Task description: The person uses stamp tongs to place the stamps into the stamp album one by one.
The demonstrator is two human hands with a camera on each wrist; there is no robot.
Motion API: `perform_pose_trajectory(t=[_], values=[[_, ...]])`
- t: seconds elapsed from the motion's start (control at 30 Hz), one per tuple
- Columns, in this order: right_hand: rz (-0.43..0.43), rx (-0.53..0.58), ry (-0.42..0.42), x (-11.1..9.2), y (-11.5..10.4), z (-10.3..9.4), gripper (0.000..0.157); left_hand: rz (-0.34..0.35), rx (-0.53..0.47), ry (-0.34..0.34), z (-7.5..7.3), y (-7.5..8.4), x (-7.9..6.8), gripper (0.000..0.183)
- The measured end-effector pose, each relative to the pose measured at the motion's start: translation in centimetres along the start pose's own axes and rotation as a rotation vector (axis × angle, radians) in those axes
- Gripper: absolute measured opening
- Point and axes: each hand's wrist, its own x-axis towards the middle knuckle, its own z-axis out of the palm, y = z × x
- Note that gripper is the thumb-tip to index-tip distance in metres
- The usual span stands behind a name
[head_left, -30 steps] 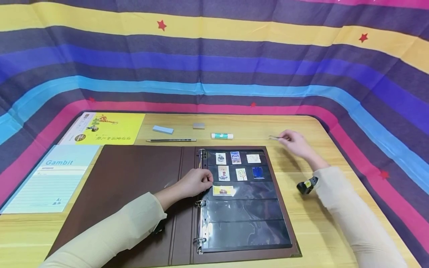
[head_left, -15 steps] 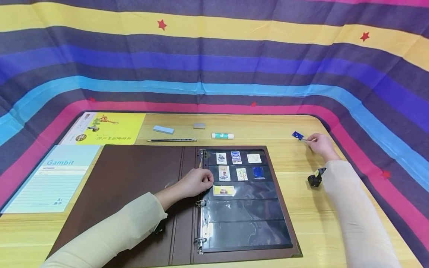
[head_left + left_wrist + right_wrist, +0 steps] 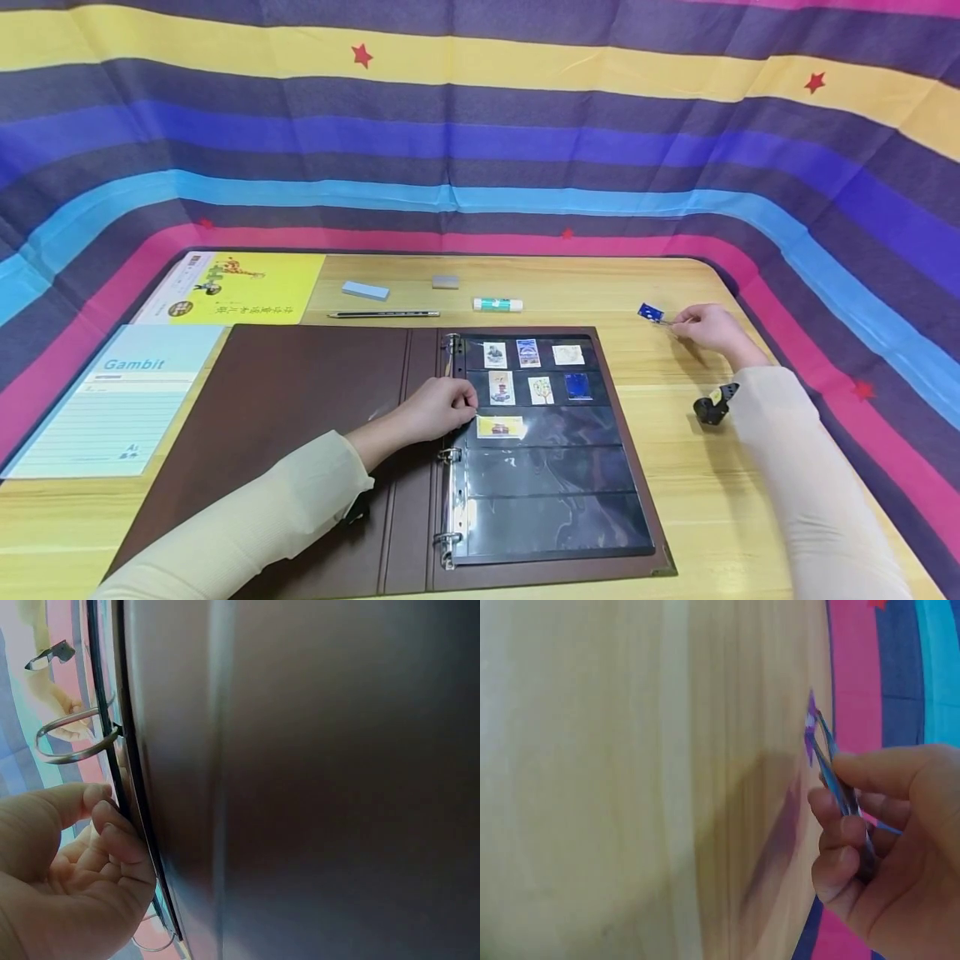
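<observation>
A brown ring binder (image 3: 300, 383) lies open in the head view, with a black stamp page (image 3: 555, 471) on its right side. Several stamps fill the upper rows; a yellow stamp (image 3: 500, 427) sits at the left of the third row. My left hand (image 3: 433, 408) rests beside the rings, its thumb and fingertips pinching the page's inner edge (image 3: 124, 795). To the right of the binder, my right hand (image 3: 711, 327) holds metal tweezers (image 3: 838, 784) between thumb and fingers. Their tips grip a small blue stamp (image 3: 650, 313), raised above the wooden table.
Behind the binder are a glue stick (image 3: 497, 305), a pencil (image 3: 384, 314), a pale blue block (image 3: 365, 290) and a grey block (image 3: 445, 282). A yellow booklet (image 3: 277, 283) and a Gambit notepad (image 3: 112, 408) lie left. A striped cloth (image 3: 525, 158) surrounds the table.
My right hand moved right with the tweezers, then slightly back left; the blue stamp's face has turned into view. My left hand has stayed at the page edge.
</observation>
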Motion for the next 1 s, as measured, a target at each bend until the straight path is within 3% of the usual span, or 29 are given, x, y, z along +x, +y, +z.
perform_pose_trajectory(t=[0.33, 0.5, 0.73, 1.0], values=[[0.014, -0.007, 0.123, 0.8, 1.3, 0.1, 0.029, 0.007, 0.002, 0.002, 0.0, 0.0, 0.0, 0.005], [0.032, -0.045, 0.105, 0.7, 1.0, 0.1, 0.024, 0.012, 0.002, 0.004, 0.1, 0.0, 0.0, 0.005], [-0.032, -0.055, 0.025, 0.4, 0.5, -0.3, 0.022, 0.010, -0.004, 0.004, -0.1, 0.2, -0.1, 0.005], [0.012, -0.020, 0.125, 1.4, 0.2, 0.5, 0.022, 0.001, -0.010, -0.010, -0.1, 0.3, -0.1, 0.005]])
